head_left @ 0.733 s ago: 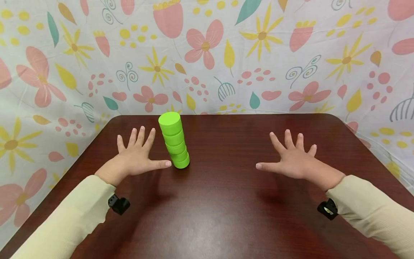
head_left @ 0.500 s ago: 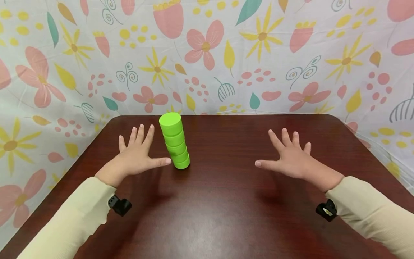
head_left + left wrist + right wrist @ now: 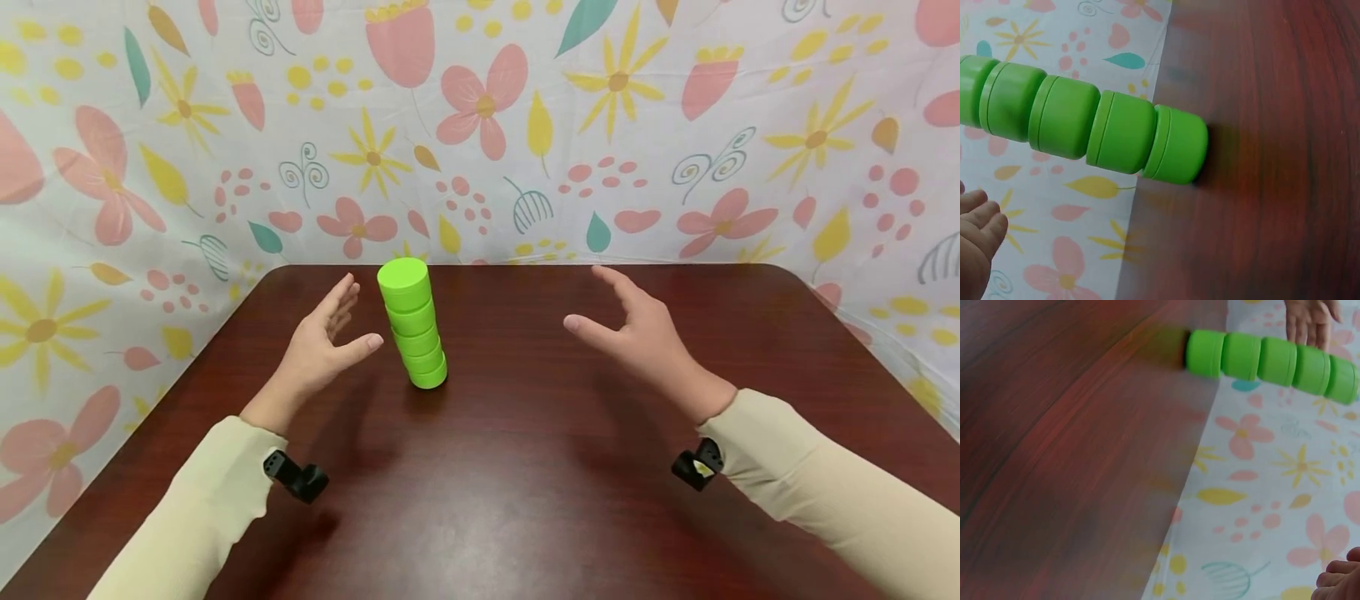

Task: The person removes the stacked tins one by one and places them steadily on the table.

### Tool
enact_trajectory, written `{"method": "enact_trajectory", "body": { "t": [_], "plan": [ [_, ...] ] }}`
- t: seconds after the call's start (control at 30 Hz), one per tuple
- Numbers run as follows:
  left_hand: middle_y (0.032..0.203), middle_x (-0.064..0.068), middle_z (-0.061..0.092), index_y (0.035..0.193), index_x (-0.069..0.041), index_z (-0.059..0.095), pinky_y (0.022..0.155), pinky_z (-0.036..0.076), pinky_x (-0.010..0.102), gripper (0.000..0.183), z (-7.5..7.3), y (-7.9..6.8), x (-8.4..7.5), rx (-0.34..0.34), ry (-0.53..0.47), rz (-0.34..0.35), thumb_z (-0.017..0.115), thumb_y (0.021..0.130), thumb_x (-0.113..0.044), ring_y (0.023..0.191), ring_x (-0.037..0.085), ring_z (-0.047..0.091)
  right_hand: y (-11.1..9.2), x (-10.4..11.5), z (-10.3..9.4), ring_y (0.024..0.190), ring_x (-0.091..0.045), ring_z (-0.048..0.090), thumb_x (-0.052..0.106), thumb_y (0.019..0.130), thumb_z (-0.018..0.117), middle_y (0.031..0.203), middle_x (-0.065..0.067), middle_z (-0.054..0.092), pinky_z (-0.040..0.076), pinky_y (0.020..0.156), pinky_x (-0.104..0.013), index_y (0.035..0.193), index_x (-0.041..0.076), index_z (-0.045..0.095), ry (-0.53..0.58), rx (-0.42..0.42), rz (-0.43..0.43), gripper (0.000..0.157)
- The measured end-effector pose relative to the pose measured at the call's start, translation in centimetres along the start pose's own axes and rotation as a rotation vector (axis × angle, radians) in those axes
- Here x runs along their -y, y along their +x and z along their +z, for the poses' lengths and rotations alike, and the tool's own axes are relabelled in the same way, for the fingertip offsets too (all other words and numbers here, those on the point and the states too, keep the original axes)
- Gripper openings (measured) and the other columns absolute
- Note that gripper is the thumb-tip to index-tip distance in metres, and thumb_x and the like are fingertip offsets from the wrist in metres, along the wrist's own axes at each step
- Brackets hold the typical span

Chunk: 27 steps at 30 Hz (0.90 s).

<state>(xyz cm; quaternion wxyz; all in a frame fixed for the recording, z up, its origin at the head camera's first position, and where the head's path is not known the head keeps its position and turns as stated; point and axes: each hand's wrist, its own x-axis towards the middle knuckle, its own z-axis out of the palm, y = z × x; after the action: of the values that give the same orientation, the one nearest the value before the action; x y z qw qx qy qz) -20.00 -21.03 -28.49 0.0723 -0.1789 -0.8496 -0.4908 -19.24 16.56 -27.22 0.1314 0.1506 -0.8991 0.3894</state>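
Observation:
Several bright green round lidded containers stand one on another as a tall, slightly uneven stack (image 3: pixel 416 325) at the left of the table. Just left of it, my left hand (image 3: pixel 315 346) is held in the air, palm turned toward the stack, fingers loosely extended and thumb pointing at it without visible contact. My right hand (image 3: pixel 645 337) hovers to the right, well apart from the stack, thumb and fingers spread and holding nothing. In the left wrist view the stack (image 3: pixel 1066 117) appears sideways, with some fingers (image 3: pixel 985 228) at the lower left.
A dark reddish-brown wooden table (image 3: pixel 480 483) carries the stack. Behind it and along both sides hangs a white cloth (image 3: pixel 480 192) with flowers and leaves. Black wrist cameras (image 3: pixel 296 477) sit below the cream sleeves (image 3: pixel 202 500).
Both hands have turned from flat, widely spread fingers to palms facing inward, fingers closer together. The right hand has moved left. The stack stands as before.

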Motion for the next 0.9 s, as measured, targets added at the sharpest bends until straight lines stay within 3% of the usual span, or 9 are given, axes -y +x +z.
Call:
{"method": "enact_trajectory", "body": {
  "t": [0.27, 0.47, 0.63, 0.77, 0.9],
  "plan": [
    [0.147, 0.014, 0.033, 0.146, -0.004, 0.025, 0.108, 0.029, 0.040, 0.070, 1.1, 0.1, 1.4, -0.041, -0.181, 0.032, 0.061, 0.086, -0.002, 0.134, 0.027, 0.033, 1.8, 0.9, 3.4, 0.132, -0.023, 0.037, 0.037, 0.082, 0.068, 0.141, -0.009, 0.043, 0.033, 0.105, -0.049, 0.139, 0.011, 0.040, 0.141, -0.008, -0.088, 0.069],
    [0.144, 0.015, 0.037, 0.144, -0.001, 0.029, 0.107, 0.031, 0.041, 0.065, 2.1, 0.4, 2.1, -0.054, -0.265, 0.035, 0.060, 0.086, 0.002, 0.132, 0.028, 0.037, 2.8, 1.9, 5.5, 0.132, -0.016, 0.037, 0.034, 0.083, 0.069, 0.141, -0.004, 0.044, 0.031, 0.108, -0.040, 0.138, 0.012, 0.042, 0.270, 0.025, -0.118, 0.065],
    [0.139, 0.020, 0.043, 0.139, 0.004, 0.036, 0.103, 0.037, 0.039, 0.060, 2.9, 0.7, 2.3, -0.107, -0.315, 0.048, 0.061, 0.084, 0.004, 0.128, 0.029, 0.043, 3.8, 2.8, 6.7, 0.129, -0.012, 0.041, 0.032, 0.082, 0.070, 0.137, -0.003, 0.048, 0.033, 0.107, -0.035, 0.135, 0.011, 0.046, 0.356, 0.043, -0.130, 0.061],
    [0.131, 0.018, 0.050, 0.134, 0.006, 0.042, 0.094, 0.046, 0.027, 0.054, 3.5, 1.1, 2.5, -0.162, -0.387, 0.052, 0.062, 0.084, 0.005, 0.119, 0.019, 0.052, 4.8, 3.5, 8.0, 0.127, -0.011, 0.044, 0.030, 0.082, 0.070, 0.135, -0.002, 0.050, 0.035, 0.105, -0.032, 0.133, 0.011, 0.048, 0.432, 0.052, -0.136, 0.059],
    [0.119, 0.003, 0.059, 0.131, 0.005, 0.047, 0.086, 0.049, 0.021, 0.049, 4.1, 1.2, 2.9, -0.207, -0.456, 0.058, 0.062, 0.084, 0.006, 0.109, 0.009, 0.057, 5.6, 4.2, 9.8, 0.125, -0.011, 0.045, 0.027, 0.082, 0.071, 0.133, -0.002, 0.052, 0.036, 0.104, -0.030, 0.132, 0.011, 0.049, 0.507, 0.063, -0.133, 0.056]
  ]
}}
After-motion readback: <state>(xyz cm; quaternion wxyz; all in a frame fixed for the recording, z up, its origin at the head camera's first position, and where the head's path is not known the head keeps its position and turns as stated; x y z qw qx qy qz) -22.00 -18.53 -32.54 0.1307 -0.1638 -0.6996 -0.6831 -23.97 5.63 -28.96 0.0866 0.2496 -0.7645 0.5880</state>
